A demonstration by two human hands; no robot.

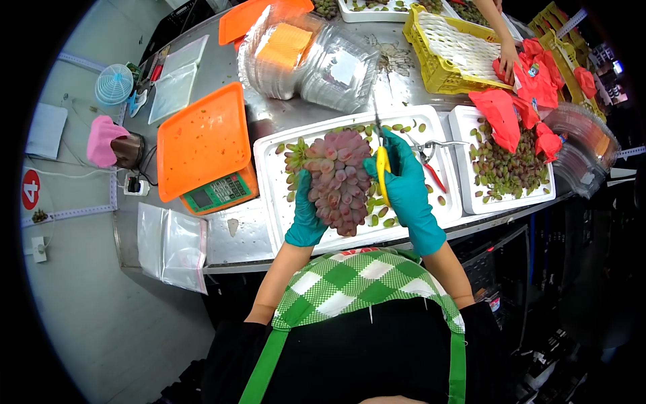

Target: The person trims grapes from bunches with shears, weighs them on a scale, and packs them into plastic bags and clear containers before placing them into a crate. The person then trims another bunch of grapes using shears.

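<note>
A large bunch of reddish-purple grapes (338,178) is held over a white foam tray (269,195) strewn with loose grapes. My left hand (307,214), in a teal glove, is wrapped against the bunch's lower left side. On the right side of the bunch, my right hand (402,185), gloved too, grips yellow-handled scissors (382,168), with the dark blades pointing away from me. Its fingertips are close to the grapes; whether they touch cannot be made out. Red-handled snips (433,176) lie in the tray just right of my right hand.
An orange scale (205,145) stands left of the tray. Clear plastic boxes (336,67) are stacked behind it. To the right are a second foam tray (464,168), red wrappings (498,118) and a yellow crate (437,74). Another person's hand (509,60) reaches in there.
</note>
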